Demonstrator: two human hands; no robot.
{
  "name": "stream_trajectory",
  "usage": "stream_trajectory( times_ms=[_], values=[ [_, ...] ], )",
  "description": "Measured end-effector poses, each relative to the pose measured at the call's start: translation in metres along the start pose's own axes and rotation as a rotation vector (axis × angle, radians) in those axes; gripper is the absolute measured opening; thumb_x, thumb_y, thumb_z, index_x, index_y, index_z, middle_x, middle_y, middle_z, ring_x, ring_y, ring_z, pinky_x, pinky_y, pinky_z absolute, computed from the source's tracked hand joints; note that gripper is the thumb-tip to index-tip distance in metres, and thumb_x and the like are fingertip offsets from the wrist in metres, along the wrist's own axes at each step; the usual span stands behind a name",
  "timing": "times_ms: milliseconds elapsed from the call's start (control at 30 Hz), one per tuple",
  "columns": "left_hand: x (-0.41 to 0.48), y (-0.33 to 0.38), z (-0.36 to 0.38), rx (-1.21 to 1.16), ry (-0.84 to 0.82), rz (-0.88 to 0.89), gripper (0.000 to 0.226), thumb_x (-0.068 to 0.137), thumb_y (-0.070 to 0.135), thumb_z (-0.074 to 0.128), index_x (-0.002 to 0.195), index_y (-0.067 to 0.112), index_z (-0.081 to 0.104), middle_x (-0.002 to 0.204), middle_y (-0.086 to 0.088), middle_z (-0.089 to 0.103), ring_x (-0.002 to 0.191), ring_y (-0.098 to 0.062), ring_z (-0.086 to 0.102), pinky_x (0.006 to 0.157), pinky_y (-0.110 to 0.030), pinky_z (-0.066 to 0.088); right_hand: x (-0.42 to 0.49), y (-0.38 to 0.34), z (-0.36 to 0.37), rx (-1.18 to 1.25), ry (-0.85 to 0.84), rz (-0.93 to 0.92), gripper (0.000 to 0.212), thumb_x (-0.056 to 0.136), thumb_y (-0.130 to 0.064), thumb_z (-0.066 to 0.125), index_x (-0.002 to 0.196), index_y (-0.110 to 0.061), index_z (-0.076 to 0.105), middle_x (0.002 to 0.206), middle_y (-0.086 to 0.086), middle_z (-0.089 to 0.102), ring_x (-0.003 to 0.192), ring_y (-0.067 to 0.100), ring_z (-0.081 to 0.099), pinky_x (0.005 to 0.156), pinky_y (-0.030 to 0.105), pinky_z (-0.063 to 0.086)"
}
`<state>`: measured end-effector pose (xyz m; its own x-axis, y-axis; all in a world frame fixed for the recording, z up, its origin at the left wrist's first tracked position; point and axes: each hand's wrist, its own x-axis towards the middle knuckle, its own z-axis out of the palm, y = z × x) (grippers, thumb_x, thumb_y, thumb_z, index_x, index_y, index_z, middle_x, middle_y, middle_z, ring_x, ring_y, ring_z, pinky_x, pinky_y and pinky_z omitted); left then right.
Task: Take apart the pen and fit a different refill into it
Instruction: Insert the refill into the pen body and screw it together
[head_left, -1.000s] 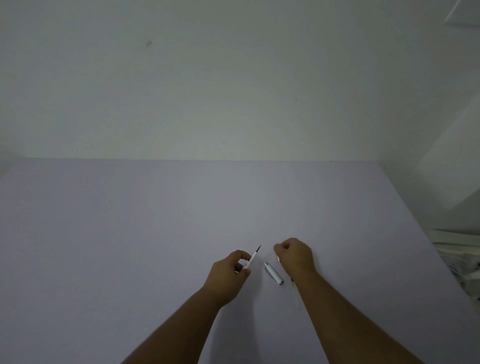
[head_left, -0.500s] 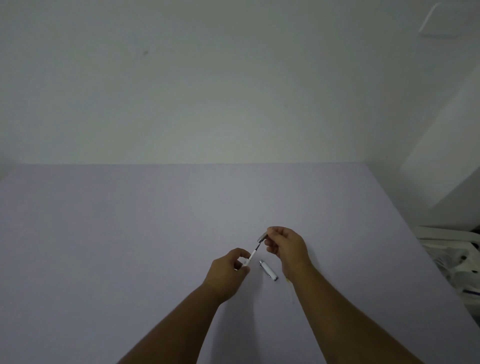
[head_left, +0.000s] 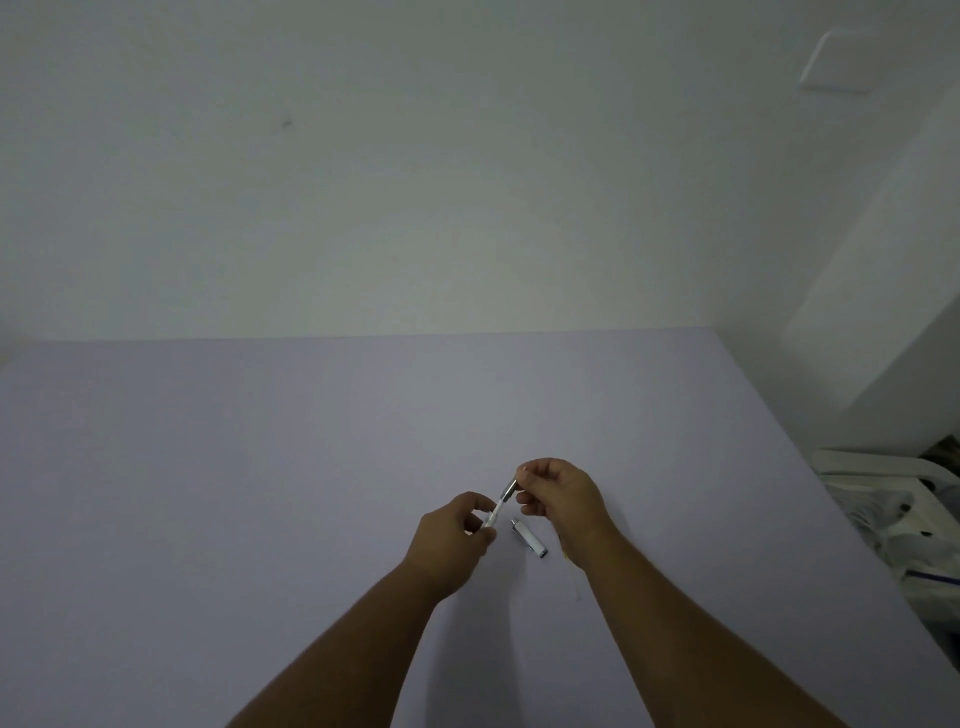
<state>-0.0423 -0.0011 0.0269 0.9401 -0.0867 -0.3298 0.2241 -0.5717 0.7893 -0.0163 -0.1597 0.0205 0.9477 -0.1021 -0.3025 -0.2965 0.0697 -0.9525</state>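
Note:
My left hand (head_left: 456, 535) grips the white pen body (head_left: 491, 517), which points up and to the right. My right hand (head_left: 558, 491) pinches a small silver tip piece (head_left: 508, 489) that sits over the pen's front end. A white and silver pen cap (head_left: 529, 537) lies on the lilac table (head_left: 260, 493) between my two wrists. A thin pale refill (head_left: 571, 571) lies on the table, mostly hidden under my right forearm.
The table's right edge runs diagonally at the right. Beyond it stands white furniture with crumpled bags and clutter (head_left: 893, 514). A plain white wall rises behind the table's far edge.
My right hand rose from the table with the silver tip piece and brought it onto the pen's front end. The left hand stayed in place. The cap has not moved.

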Motion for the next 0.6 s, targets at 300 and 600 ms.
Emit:
stream_trajectory(
  times_ms=[300, 600],
  values=[
    [-0.003, 0.008, 0.000, -0.008, 0.050, 0.021, 0.016, 0.083, 0.017, 0.066, 0.076, 0.028, 0.057, 0.071, 0.008, 0.062, 0.057, -0.005, 0.059, 0.050, -0.015, 0.044, -0.009, -0.003, 0.001, -0.122, -0.105, -0.022, 0.007, 0.085, -0.012, 0.064, 0.085, -0.015, 0.070, 0.077, 0.002, 0.068, 0.064, 0.011, 0.063, 0.064, 0.024, 0.057],
    [-0.006, 0.016, -0.002, 0.104, 0.075, 0.081, 0.013, 0.083, 0.017, 0.065, 0.078, 0.025, 0.055, 0.070, 0.008, 0.058, 0.064, -0.011, 0.055, 0.054, -0.017, 0.040, -0.012, 0.000, 0.008, -0.093, -0.069, 0.062, 0.009, 0.085, -0.022, 0.065, 0.081, -0.014, 0.064, 0.075, 0.004, 0.065, 0.059, 0.013, 0.053, 0.059, 0.026, 0.048]
  ],
)
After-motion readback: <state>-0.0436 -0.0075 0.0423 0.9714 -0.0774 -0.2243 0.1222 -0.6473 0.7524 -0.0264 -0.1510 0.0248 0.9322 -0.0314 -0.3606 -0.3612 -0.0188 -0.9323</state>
